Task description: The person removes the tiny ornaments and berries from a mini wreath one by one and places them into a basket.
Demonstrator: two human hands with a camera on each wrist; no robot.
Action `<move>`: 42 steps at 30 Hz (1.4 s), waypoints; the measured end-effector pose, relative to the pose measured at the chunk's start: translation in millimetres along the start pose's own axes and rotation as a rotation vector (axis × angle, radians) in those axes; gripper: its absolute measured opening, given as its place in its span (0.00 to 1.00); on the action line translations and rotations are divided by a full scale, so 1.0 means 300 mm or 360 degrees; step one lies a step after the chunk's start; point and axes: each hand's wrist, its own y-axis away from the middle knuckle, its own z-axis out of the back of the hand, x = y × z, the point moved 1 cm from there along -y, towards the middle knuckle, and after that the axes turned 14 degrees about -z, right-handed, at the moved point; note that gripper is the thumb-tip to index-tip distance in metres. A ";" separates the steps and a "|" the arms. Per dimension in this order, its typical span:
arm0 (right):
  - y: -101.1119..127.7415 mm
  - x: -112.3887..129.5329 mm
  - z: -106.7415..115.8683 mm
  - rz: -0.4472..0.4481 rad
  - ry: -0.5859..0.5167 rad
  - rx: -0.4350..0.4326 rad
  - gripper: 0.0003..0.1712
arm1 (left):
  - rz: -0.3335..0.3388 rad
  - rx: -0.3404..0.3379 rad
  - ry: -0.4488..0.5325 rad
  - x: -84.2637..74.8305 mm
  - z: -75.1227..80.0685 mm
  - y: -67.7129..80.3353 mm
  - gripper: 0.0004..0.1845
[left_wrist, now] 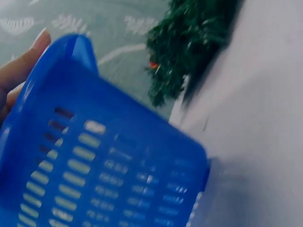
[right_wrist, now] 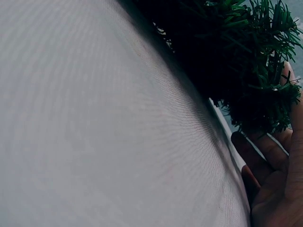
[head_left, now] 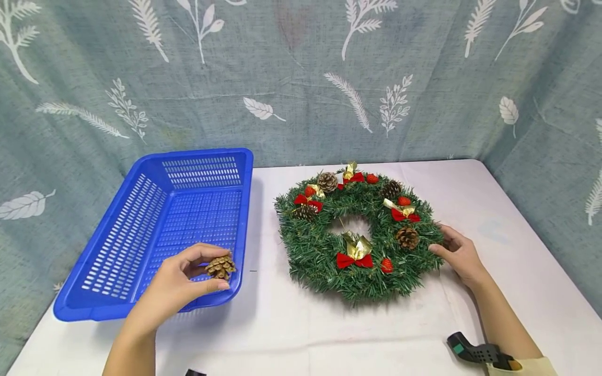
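Observation:
Between thumb and fingers, my left hand [head_left: 181,282] pinches a brown pine cone [head_left: 220,267] above the near right corner of the blue plastic basket [head_left: 245,219]. In the left wrist view the basket's slotted wall [left_wrist: 118,156] hides the cone and most of the hand. A green Christmas wreath [head_left: 320,266] lies flat on the table, decorated with red bows, gold ribbons, red berries and several pine cones. My right hand [head_left: 463,256] holds the wreath's right edge, thumb on top and fingers round the outer side. The right wrist view shows those fingers [right_wrist: 270,151] at the wreath's needles.
A white cloth [head_left: 282,334] covers the table. Behind and beside it hangs a grey-green curtain [head_left: 291,68] with white leaf prints. The basket stands at the left, a short gap from the wreath. A black wrist device [head_left: 475,352] sits on the right forearm.

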 end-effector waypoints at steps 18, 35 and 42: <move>0.001 0.006 0.008 -0.0014 0.0060 0.0005 0.38 | 0.0044 0.0381 0.0168 0.043 0.039 0.005 0.22; 0.004 0.003 0.000 -0.0021 0.0053 -0.0003 0.38 | -0.0037 0.0228 0.0185 0.039 0.038 0.011 0.24; 0.002 0.002 0.001 -0.0019 0.0042 -0.0002 0.39 | -0.0152 0.0127 0.0273 0.014 0.022 0.006 0.29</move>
